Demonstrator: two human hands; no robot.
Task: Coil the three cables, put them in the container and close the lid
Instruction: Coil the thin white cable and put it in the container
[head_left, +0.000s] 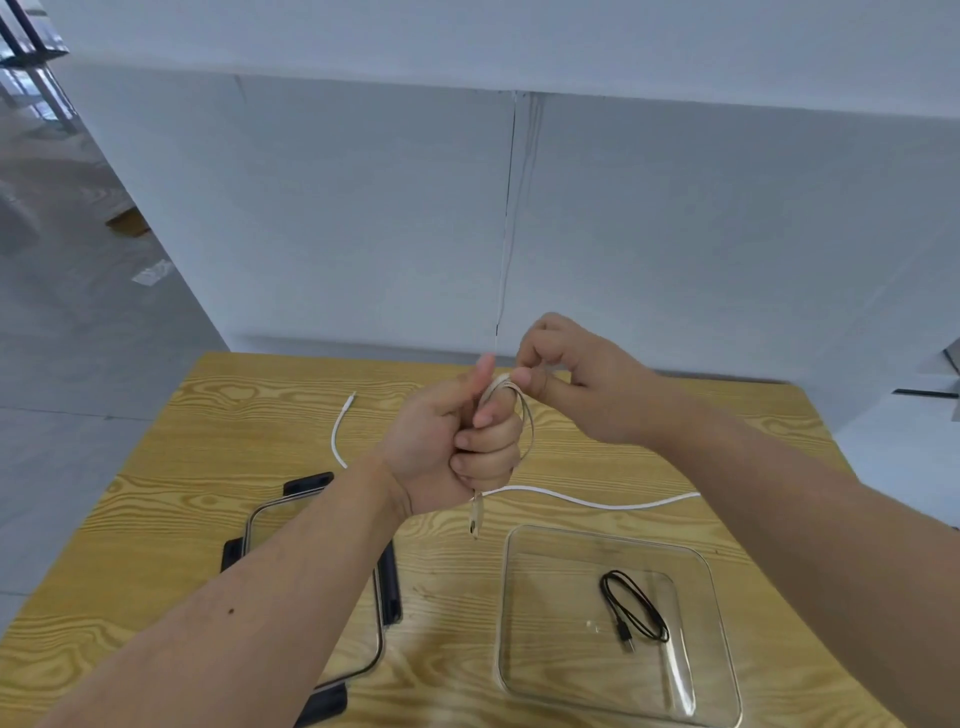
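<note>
In the middle of the frame, the left hand (457, 441) is closed in a fist around a beige cable (522, 415) that is wound into loops. One plug end (476, 514) of it hangs down below the fist. The right hand (576, 384), just to the right and a bit higher, pinches the top of the loops with its thumb and fingers. At the lower right sits the clear container (524, 675), open, with a coiled black cable (631, 608) already lying inside. A white cable (587, 501) lies loose on the wooden table (182, 519), running from the upper left to the right, behind the hands. It is not coiled yet. The lid (306, 499), clear with black clips, lies at the lower left, partly hidden under the left arm. Here is what could go wrong, I think. The loops are springy, so if either hand lets go too soon, the beige cable may pop open and need winding again. The hanging plug could also catch on the container's rim. And the left arm is right above the lid, so it might bump it.
</note>
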